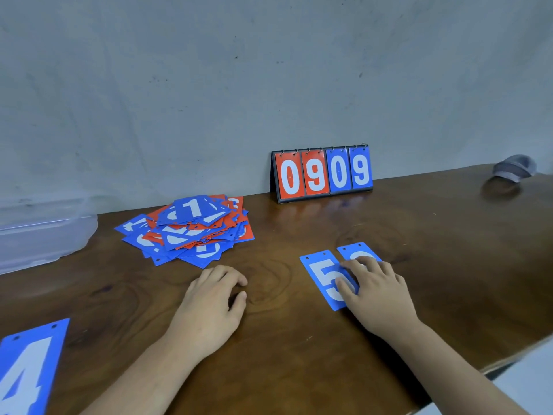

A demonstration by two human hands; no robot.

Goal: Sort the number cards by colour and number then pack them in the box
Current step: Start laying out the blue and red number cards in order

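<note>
Now: right hand (377,292) lies flat, fingers straight, pressing on two blue cards in front of the scoreboard (323,173). One is the 5 (321,274); just beside it on the right is a second card (356,250) whose digit my fingers hide. Nothing is gripped. Left hand (209,304) rests on the table (299,354), front-left of the scoreboard, fingers loosely curled, holding nothing. Pile (191,229) of mixed red and blue cards sits left of the scoreboard, a blue 1 on top. Blue 4 (27,369) lies far front-left of the scoreboard, at the frame edge. Clear box (45,238) stands farthest left of the scoreboard, by the wall. Scoreboard reads 0909.
</note>
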